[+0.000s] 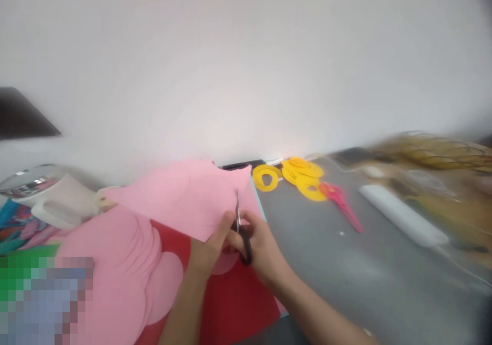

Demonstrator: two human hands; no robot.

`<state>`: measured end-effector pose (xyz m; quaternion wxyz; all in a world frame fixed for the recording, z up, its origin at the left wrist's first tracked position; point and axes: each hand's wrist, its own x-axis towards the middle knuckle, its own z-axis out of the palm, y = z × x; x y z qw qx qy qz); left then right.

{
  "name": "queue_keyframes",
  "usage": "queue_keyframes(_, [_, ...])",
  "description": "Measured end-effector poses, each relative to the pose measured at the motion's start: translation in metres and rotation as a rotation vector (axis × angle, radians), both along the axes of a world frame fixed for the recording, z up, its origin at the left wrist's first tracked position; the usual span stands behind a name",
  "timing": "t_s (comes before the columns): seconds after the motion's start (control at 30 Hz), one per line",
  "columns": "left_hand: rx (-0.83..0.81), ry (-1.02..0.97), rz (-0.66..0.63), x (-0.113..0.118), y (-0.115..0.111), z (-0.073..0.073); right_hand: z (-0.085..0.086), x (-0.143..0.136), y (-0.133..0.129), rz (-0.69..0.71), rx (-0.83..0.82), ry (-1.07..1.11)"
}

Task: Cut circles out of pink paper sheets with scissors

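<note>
Head view: cutting seems in hand; the right hand [258,240] grips black-handled scissors [246,247], the left hand [213,242] pinches the pink sheet [172,191] by its near edge. The next snip likely calls for steady paper. The sheet, curved along its far edge, is left of yellow rings [258,179].
</note>
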<state>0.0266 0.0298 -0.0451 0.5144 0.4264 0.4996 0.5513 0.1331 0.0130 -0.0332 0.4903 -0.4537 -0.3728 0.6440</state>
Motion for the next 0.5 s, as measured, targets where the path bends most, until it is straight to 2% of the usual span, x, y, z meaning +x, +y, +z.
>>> queue_keyframes(0.07, [-0.044,-0.061,0.09,-0.002,0.004,-0.004,-0.002,-0.001,-0.001,0.026,-0.005,-0.009])
queue_keyframes(0.1, [-0.029,-0.093,0.094,-0.003,0.006,-0.005,-0.002,-0.001,-0.001,0.034,-0.002,-0.009])
queue_keyframes(0.2, [0.025,-0.146,0.028,-0.005,0.009,-0.005,0.004,0.002,0.0,0.027,0.013,-0.029])
queue_keyframes(0.37, [0.033,-0.116,-0.043,-0.01,0.008,-0.006,0.02,0.007,0.001,0.023,0.004,-0.11])
queue_keyframes(0.5, [0.027,-0.103,-0.097,-0.012,0.007,-0.006,0.022,0.007,0.001,0.033,0.003,-0.09])
